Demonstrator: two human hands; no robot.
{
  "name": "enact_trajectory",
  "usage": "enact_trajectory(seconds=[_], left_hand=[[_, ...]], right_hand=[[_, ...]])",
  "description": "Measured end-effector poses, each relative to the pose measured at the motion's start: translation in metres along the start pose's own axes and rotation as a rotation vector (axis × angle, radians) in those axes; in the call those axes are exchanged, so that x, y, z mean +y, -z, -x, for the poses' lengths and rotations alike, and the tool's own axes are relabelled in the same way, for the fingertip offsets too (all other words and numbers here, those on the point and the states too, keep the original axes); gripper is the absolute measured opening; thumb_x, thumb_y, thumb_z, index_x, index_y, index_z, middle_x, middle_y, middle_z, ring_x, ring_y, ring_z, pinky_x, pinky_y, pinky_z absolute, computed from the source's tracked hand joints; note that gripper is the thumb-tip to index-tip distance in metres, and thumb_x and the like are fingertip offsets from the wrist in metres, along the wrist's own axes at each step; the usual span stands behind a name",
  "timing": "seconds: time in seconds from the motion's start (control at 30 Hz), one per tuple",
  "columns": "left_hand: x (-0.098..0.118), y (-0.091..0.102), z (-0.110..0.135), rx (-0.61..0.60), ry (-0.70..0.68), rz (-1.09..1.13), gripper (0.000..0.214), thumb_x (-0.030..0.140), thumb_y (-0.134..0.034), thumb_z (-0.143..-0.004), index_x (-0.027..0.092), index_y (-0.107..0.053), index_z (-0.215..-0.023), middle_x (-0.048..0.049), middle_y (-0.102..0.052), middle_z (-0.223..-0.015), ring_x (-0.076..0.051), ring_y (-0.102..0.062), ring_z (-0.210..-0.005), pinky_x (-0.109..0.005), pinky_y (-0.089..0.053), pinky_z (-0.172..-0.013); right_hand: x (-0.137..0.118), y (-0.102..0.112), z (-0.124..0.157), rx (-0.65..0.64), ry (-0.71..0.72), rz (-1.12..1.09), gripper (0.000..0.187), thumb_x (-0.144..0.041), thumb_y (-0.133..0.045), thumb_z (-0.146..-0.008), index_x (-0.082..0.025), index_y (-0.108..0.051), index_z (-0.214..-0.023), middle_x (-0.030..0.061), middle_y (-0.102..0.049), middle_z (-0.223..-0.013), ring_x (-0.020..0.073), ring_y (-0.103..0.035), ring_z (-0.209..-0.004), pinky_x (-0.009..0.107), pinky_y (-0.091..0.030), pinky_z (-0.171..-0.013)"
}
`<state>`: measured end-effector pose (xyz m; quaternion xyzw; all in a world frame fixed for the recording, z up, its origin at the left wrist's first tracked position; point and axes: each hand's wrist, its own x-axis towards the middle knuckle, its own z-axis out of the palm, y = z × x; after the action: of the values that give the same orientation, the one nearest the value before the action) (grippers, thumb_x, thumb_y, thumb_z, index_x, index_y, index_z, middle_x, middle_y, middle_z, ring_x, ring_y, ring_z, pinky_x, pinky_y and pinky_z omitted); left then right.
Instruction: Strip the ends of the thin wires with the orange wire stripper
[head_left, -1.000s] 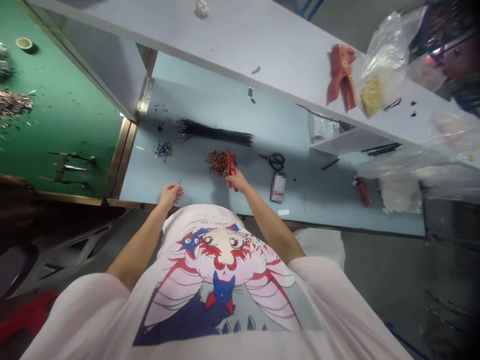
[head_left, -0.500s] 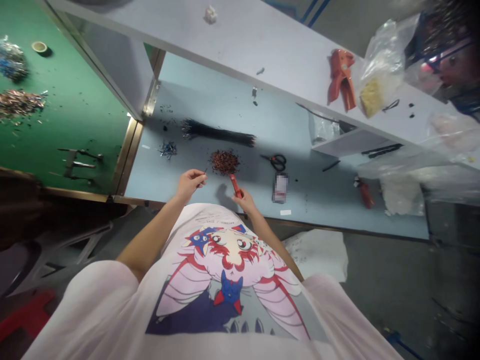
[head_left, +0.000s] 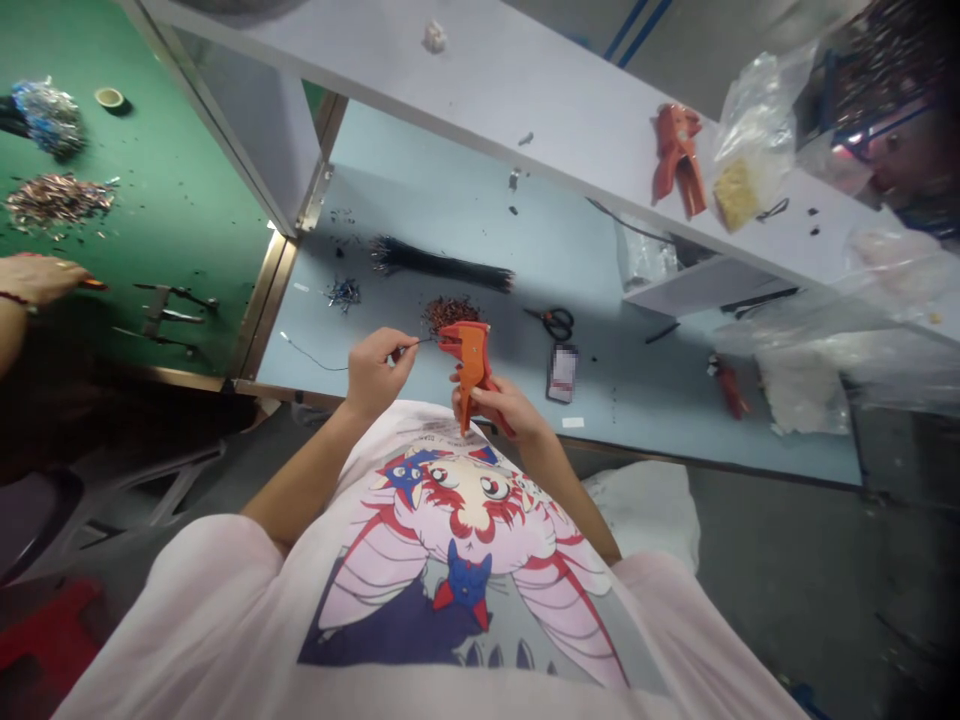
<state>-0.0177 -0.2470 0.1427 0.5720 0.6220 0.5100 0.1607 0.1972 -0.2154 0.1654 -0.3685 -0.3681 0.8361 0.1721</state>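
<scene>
Inspection at this moment finds the person's left hand (head_left: 373, 372) with thumb and fingertips (head_left: 397, 350) pressed together, pinching a thin black insulated wire (head_left: 315, 360). The wire's long tail trails away from the fingertips over the bench edge side, and its short end points toward the tool in the other hand. The right hand (head_left: 491, 400) has its fingers closed around the handles of an orange plastic wire stripper (head_left: 472, 365), held upright just above the shirt front, head raised. The wire's end lies just beside the stripper's head; contact cannot be confirmed. Directly beyond the left fingertips, on a pale blue workbench (head_left: 390, 165), sits a loose heap of short copper-coloured wire pieces (head_left: 450, 314). Further past the fingers lies a long bundle of black wires (head_left: 442, 268), with a small scatter of blue and silver scraps (head_left: 343, 293) to its left. Right of the right-hand fingers are black-handled steel scissors (head_left: 555, 322) and a blurred rectangular card (head_left: 562, 372). Well beyond the fingers, a second orange wire stripper (head_left: 677, 160) rests on a white shelf (head_left: 480, 100). Far left of the left hand, a co-worker's hand (head_left: 37, 280) is over a green mat (head_left: 217, 240).
</scene>
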Motion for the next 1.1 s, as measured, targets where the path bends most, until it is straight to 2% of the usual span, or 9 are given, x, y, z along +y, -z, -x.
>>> enact_trajectory(seconds=[0.23, 0.53, 0.8, 1.1], left_hand=[[0.013, 0.001, 0.002, -0.021, -0.093, -0.027, 0.007, 0.020, -0.058, -0.081, 0.018, -0.064, -0.078, -0.0024, -0.066, -0.074, -0.011, -0.056, -0.064, -0.022, -0.043, -0.060], [0.024, 0.001, 0.001, -0.056, -0.178, -0.075, 0.008, 0.018, -0.056, -0.082, 0.018, -0.062, -0.077, -0.0020, -0.065, -0.071, -0.011, -0.056, -0.065, -0.023, -0.043, -0.062], [0.027, 0.003, 0.000, -0.054, -0.219, -0.061, 0.009, 0.017, -0.055, -0.082, 0.018, -0.062, -0.077, -0.0017, -0.066, -0.070, -0.011, -0.056, -0.062, -0.023, -0.043, -0.061], [0.025, 0.003, -0.002, -0.109, -0.199, -0.115, 0.012, 0.019, -0.054, -0.083, 0.019, -0.065, -0.079, -0.0026, -0.069, -0.075, -0.012, -0.060, -0.067, -0.024, -0.046, -0.066]], right_hand=[[-0.004, -0.007, 0.016, -0.051, 0.022, 0.050, 0.042, -0.034, -0.068, -0.074, -0.015, -0.057, -0.109, 0.0059, -0.062, -0.085, 0.0173, -0.060, -0.072, 0.030, -0.053, -0.061], [-0.004, -0.013, 0.024, -0.046, 0.052, 0.094, 0.039, -0.035, -0.067, -0.075, -0.015, -0.056, -0.107, 0.0058, -0.061, -0.085, 0.0169, -0.059, -0.073, 0.030, -0.052, -0.063], [-0.002, -0.014, 0.023, 0.007, 0.068, 0.113, 0.032, -0.038, -0.067, -0.076, -0.016, -0.057, -0.097, 0.0028, -0.056, -0.077, 0.0137, -0.057, -0.062, 0.029, -0.049, -0.056], [-0.008, -0.014, 0.023, -0.012, 0.028, 0.140, 0.033, -0.041, -0.065, -0.076, -0.016, -0.055, -0.094, 0.0015, -0.056, -0.072, 0.0133, -0.055, -0.057, 0.026, -0.046, -0.048]])
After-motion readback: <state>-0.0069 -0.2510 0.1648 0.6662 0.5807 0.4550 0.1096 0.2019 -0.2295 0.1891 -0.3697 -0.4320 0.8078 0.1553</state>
